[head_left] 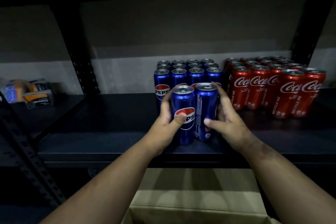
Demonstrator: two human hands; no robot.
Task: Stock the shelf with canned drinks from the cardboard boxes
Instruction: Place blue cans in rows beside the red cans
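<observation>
Blue cans stand side by side on the black shelf (112,114), left hand (166,116) gripping the left can (182,114), right hand (226,116) gripping the right can (205,109).

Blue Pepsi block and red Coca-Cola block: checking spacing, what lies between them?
Nothing: the head view shows a narrow bare gap between blue Pepsi cans and red Coca-Cola cans.

A black shelf (112,123) carries a block of upright blue Pepsi cans (188,73) toward the back, with two more Pepsi cans (183,107) standing in front of it near the edge. Just right of the block stand red Coca-Cola cans (272,87) in rows. On a neighbouring shelf (41,114) to the left lie small packs (31,92), blurred.
</observation>
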